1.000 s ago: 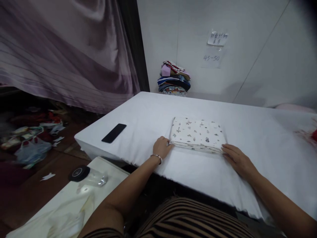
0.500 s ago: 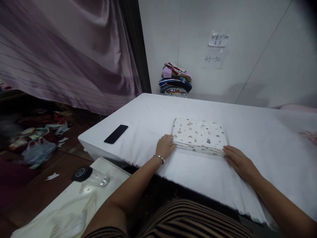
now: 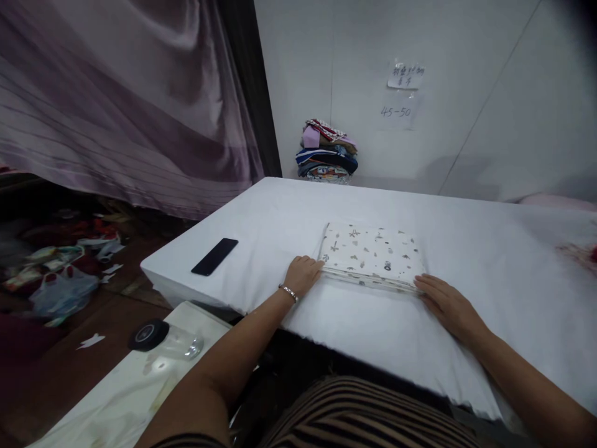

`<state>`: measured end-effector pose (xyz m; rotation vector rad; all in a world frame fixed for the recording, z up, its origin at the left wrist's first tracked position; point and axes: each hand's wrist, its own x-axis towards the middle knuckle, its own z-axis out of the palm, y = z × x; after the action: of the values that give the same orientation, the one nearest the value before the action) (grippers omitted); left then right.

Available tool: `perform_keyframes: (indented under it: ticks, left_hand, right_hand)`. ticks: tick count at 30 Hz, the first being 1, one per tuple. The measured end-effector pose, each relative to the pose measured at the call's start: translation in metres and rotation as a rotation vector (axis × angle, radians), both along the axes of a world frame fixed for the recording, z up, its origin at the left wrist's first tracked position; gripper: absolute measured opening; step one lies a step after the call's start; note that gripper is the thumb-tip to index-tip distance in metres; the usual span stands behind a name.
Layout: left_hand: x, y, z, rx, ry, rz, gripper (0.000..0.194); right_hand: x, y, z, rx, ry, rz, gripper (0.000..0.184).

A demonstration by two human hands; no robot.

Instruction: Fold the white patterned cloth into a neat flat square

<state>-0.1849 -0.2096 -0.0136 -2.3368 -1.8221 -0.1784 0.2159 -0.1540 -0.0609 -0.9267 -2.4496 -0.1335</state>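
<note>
A folded white cloth (image 3: 373, 252) with small brown and grey prints lies flat on the white-covered table (image 3: 224, 214), its layered edge facing me. At its near left corner is my left hand (image 3: 303, 275), palm down, fingertips against the edge and a bracelet on the wrist. My right hand (image 3: 451, 306) reaches the near right corner from the other side. Its fingers are stretched out, the tips touching the cloth. Neither hand lifts the cloth.
A black phone (image 3: 215, 256) lies on the table's left part. Below it, a small white table (image 3: 186, 314) holds a clear jar with a black lid (image 3: 149, 335). Folded fabrics (image 3: 328, 152) are stacked by the wall. A plastic bag (image 3: 63, 291) lies on the floor.
My left hand has drawn slightly left, from overlapping the cloth's corner to its edge. The right hand stays at its corner. The whole view has shifted a little.
</note>
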Motion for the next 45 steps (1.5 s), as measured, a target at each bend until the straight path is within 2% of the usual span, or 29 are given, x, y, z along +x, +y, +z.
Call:
perform_keyframes:
  ticks: [3, 7, 10, 12, 14, 16, 18, 21, 23, 26, 29, 31, 34, 36, 38, 40, 43, 45]
  left_hand:
    - [0.002, -0.003, 0.004, -0.034, -0.049, 0.035, 0.027]
    - [0.01, -0.005, 0.021, -0.058, -0.1, 0.073, 0.028]
    - [0.029, 0.002, 0.037, 0.019, -0.205, 0.066, 0.028]
    - [0.044, 0.013, 0.042, 0.089, -0.283, 0.007, 0.033]
    - [0.058, 0.027, 0.04, 0.088, -0.309, -0.052, 0.04]
    - [0.066, 0.042, 0.03, -0.025, -0.28, -0.06, 0.046]
    - [0.069, 0.053, 0.017, -0.157, -0.229, -0.034, 0.049]
    - [0.066, 0.061, 0.001, -0.219, -0.181, -0.017, 0.051]
    - [0.064, 0.061, -0.003, -0.217, -0.166, -0.017, 0.054]
    - [0.064, 0.06, -0.003, -0.216, -0.149, -0.003, 0.054]
    - [0.065, 0.06, -0.003, -0.197, -0.141, 0.006, 0.053]
    - [0.065, 0.059, -0.004, -0.187, -0.138, 0.003, 0.053]
    - [0.064, 0.057, -0.004, -0.206, -0.142, 0.007, 0.053]
    - [0.063, 0.055, -0.004, -0.226, -0.149, 0.01, 0.054]
    - [0.063, 0.056, -0.001, -0.245, -0.155, 0.007, 0.054]
    - [0.062, 0.063, 0.006, -0.322, -0.165, 0.002, 0.056]
    - [0.063, 0.086, 0.02, -0.396, -0.212, 0.058, 0.06]
    - [0.064, 0.106, 0.026, -0.277, -0.247, 0.12, 0.063]
  right_hand:
    - [0.001, 0.001, -0.002, -0.011, -0.002, 0.003, 0.036]
    - [-0.002, 0.0, -0.001, -0.011, 0.014, 0.003, 0.036]
    - [-0.007, -0.002, 0.004, -0.004, 0.021, 0.003, 0.036]
    - [-0.009, -0.003, 0.007, 0.013, 0.031, 0.009, 0.036]
    - [-0.01, -0.004, 0.01, 0.028, 0.042, 0.016, 0.037]
    - [-0.008, -0.006, 0.013, 0.032, 0.048, 0.021, 0.039]
    - [-0.007, -0.008, 0.017, 0.023, 0.039, 0.024, 0.039]
    - [-0.014, -0.01, 0.032, -0.045, -0.035, -0.008, 0.036]
    - [-0.03, -0.006, 0.049, -0.118, -0.085, -0.064, 0.036]
    - [-0.069, 0.013, 0.078, -0.194, -0.047, -0.117, 0.047]
    - [-0.102, 0.045, 0.091, -0.287, -0.034, -0.125, 0.057]
    - [-0.111, 0.067, 0.084, -0.354, -0.079, -0.256, 0.066]
    - [-0.107, 0.089, 0.056, -0.496, -0.15, -0.487, 0.073]
    - [-0.1, 0.095, 0.039, -0.53, -0.172, -0.514, 0.075]
    - [-0.096, 0.097, 0.029, -0.522, -0.176, -0.506, 0.076]
    - [-0.095, 0.098, 0.026, -0.515, -0.174, -0.507, 0.076]
    - [-0.096, 0.099, 0.028, -0.517, -0.176, -0.51, 0.076]
    - [-0.097, 0.098, 0.029, -0.519, -0.178, -0.508, 0.075]
